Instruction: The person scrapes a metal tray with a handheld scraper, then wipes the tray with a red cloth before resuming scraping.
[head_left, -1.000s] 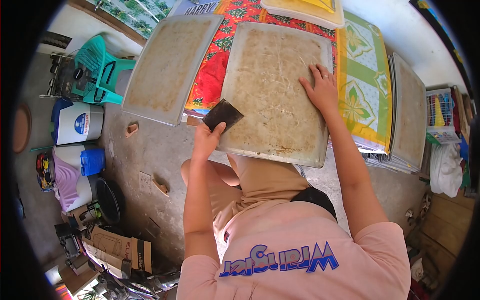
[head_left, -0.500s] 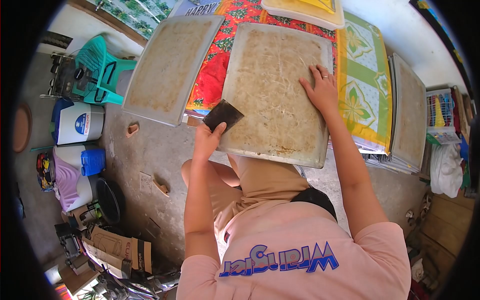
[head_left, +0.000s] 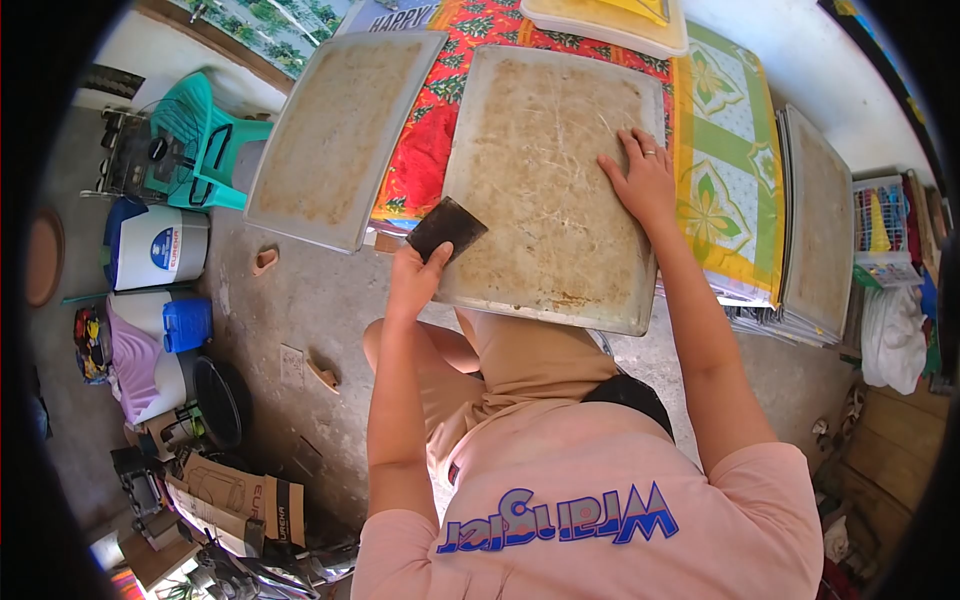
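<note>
My left hand [head_left: 416,278] grips a dark, flat rectangular scraper [head_left: 446,229] between thumb and fingers, over the lower left edge of a stained metal tray [head_left: 550,180]. The tray's near edge lies above my lap and its far part over the table. My right hand [head_left: 645,180] rests spread on the tray's right side, with nothing held in it. Left of the tray, a crumpled red cloth [head_left: 425,160] lies on the red patterned tablecloth [head_left: 452,82]. Another stained tray [head_left: 340,130] sits farther left.
More trays [head_left: 818,220] are stacked at the right, beside a green and yellow cloth [head_left: 715,160]. A lidded container [head_left: 605,30] stands at the back. At the left are a green chair [head_left: 205,125], a cooler [head_left: 160,243] and a blue jug [head_left: 187,323].
</note>
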